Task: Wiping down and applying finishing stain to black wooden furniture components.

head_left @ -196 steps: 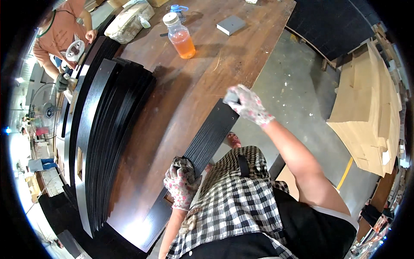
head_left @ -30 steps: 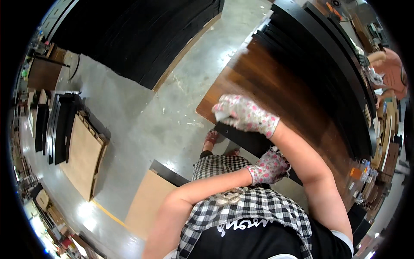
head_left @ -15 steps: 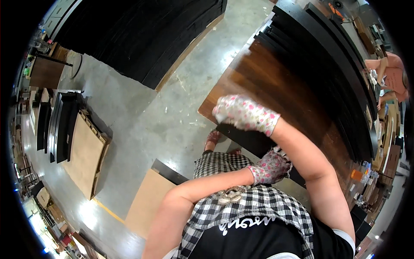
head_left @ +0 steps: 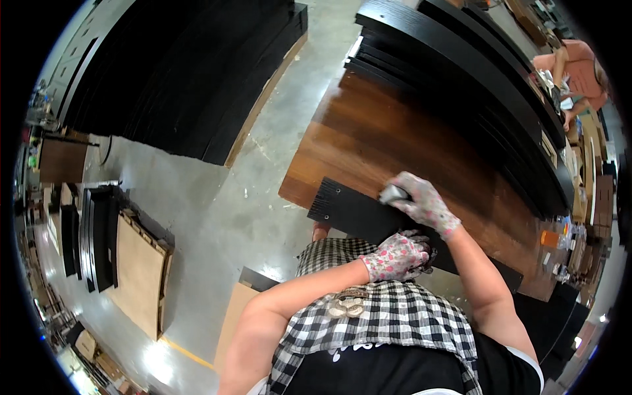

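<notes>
Right hand, gloved, clamped around grey sanding block on black board. Left hand curled, gripping the board's near edge.

Flat tan cardboard sheets on the floor at left; no labels, signs or screens.

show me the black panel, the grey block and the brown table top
black panel [head_left: 359, 214], head view, bare face near its left end
grey block [head_left: 393, 193], head view, exposed end under the right hand [head_left: 421, 201]
brown table top [head_left: 395, 141], head view, bare wood
</notes>
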A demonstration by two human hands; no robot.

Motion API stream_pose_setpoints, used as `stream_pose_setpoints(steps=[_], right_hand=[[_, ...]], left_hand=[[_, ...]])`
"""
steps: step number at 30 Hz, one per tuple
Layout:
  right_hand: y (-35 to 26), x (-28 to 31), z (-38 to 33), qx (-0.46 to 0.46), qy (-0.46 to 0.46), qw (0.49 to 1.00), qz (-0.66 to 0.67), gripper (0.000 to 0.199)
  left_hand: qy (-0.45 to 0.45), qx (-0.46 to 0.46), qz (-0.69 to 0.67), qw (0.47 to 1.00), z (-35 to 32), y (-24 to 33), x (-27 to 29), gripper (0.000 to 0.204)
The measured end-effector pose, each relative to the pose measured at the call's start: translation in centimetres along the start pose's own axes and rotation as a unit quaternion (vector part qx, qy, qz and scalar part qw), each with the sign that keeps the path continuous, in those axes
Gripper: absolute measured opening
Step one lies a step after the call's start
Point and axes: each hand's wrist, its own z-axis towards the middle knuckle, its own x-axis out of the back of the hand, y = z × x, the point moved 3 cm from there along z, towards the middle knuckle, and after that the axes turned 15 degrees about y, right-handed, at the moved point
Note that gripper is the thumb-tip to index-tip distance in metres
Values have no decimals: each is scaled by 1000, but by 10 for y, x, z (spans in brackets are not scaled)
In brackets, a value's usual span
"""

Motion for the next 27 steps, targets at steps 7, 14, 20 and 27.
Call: stream_pose_setpoints(steps=[7, 14, 20, 27], right_hand=[[-37, -17, 10, 73, 113, 990, 44, 28], [9, 9, -57, -2, 113, 994, -8, 29], [46, 62, -150, -145, 222, 951, -162, 32], [36, 43, -139, -162, 245, 942, -160, 17]], left_hand=[[-43, -19, -11, 999, -3, 4, 4, 36], [-142, -8, 12, 990, 6, 4, 18, 35], [-48, -62, -48, 996, 11, 3, 15, 23], [-121, -55, 47, 990, 15, 7, 15, 30]])
